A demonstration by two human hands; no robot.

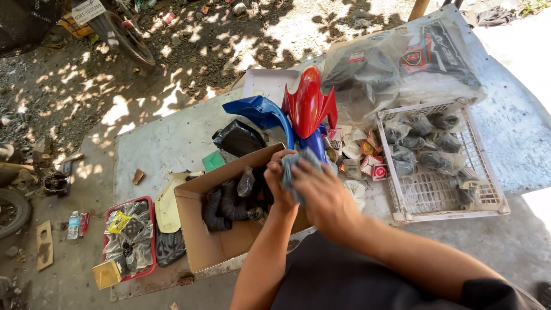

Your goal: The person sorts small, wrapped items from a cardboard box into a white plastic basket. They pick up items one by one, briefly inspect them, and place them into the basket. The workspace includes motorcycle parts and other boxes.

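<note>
Both my hands meet over the open cardboard box (215,241): my left hand (279,186) is closed around a grey-blue rag (297,166) from below, and my right hand (322,192) lies curled over it from above, fingers pressed into the cloth. Whether a part sits inside the rag I cannot tell; the folds hide it. In my judgement the wiping goes best with the cloth kept bunched and both palms bearing against each other, so nothing slips down into the box. The box rests at the near edge of the grey sheet table (172,143) and holds black rubber hoses (227,204) and a small bagged part. Just behind my hands stands a red motorcycle fender (308,103), upright, with a blue fender (261,112) beside it on the left; both are close enough to be knocked by an elbow. To the right lies a white plastic crate (425,195) with bagged dark parts, and small red-and-white cartons (370,163) are scattered between it and the fenders. Large bagged plastic panels (402,69) fill the far right corner. A red tray (109,212) of bagged items sits at the lower left, overhanging the sheet's edge. A motorcycle wheel (123,37) stands on the dirt beyond
</note>
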